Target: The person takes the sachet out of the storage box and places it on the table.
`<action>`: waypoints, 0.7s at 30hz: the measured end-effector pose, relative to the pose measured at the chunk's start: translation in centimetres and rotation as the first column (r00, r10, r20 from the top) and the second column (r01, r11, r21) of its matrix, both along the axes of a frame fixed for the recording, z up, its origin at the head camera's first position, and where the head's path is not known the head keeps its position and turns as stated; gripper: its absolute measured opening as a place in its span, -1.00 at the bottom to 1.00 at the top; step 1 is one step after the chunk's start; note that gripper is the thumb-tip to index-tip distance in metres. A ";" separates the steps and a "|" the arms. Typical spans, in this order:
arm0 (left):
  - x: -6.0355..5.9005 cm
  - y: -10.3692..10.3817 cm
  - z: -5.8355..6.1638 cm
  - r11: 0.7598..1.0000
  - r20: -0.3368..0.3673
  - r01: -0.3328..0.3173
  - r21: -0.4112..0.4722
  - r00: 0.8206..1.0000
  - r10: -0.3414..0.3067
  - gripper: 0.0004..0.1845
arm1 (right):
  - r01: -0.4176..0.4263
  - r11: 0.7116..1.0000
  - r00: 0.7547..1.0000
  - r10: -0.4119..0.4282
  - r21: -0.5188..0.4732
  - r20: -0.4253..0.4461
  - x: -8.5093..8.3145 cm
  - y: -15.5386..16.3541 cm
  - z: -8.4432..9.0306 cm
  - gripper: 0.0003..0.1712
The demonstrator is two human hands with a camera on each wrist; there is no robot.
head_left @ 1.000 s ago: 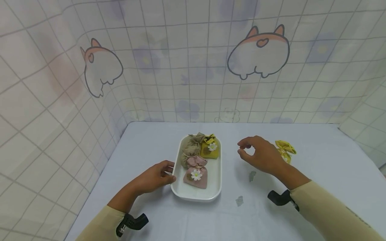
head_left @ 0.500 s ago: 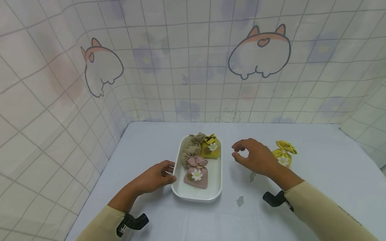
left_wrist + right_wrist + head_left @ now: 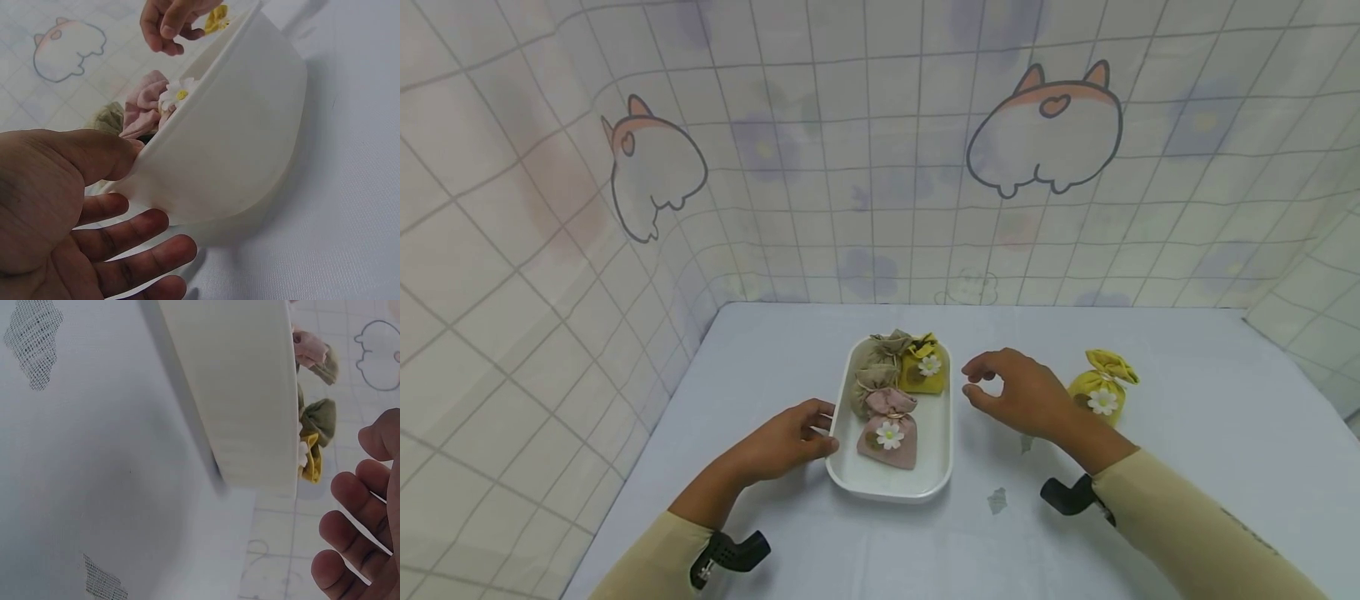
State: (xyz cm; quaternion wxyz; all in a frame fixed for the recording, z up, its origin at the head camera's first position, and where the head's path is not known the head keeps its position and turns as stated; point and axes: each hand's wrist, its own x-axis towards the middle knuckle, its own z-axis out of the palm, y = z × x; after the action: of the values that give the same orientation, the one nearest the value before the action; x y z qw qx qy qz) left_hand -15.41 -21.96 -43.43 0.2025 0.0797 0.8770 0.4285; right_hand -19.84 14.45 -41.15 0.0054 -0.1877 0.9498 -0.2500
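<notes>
A white plastic tray [image 3: 932, 475] stands on the table with small drawstring pouches in it. Inside lie a pink pouch [image 3: 891, 442] with a white flower, olive-beige pouches [image 3: 871, 383] and a yellow pouch [image 3: 922, 377]. My left hand [image 3: 786, 442] holds the tray's left side; in the left wrist view its thumb laps the rim, while the other fingers spread along the outer wall. Off the tray's right side hovers my right hand [image 3: 1022, 396], thumb and fingers loosely bent with nothing between them. Behind its wrist, another yellow pouch [image 3: 1101, 392] with a white flower rests on the table.
A white cloth covers the table [image 3: 940, 550], with small grey mesh patches [image 3: 997, 501] right of the tray. A tile-patterned curtain [image 3: 887, 208] rises along the back and sides. Black camera mounts [image 3: 1067, 496] sit on both wrists.
My right hand has moved left toward the tray, uncovering more of the yellow pouch on the table. The left hand and the tray have stayed in place.
</notes>
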 end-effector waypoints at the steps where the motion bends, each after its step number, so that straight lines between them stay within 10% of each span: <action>1: 0.0 0.0 0.0 1.000 0.000 0.000 0.001 1.000 0.000 -0.46 | -0.001 1.000 1.000 0.001 0.000 0.004 0.0 -0.1 0.0 -0.64; 21: 0.1 0.0 0.0 1.000 -0.012 0.001 -0.007 1.000 -0.001 -0.47 | -0.081 0.996 0.996 0.081 -0.022 -0.033 0.6 -2.2 -0.3 -0.68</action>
State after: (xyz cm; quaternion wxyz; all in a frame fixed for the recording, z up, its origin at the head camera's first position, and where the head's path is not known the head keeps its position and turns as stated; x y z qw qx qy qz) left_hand -15.32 -21.96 -43.39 0.1980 0.0822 0.8795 0.4250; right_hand -19.22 12.27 -41.46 -0.0018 -0.2301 0.9385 -0.2575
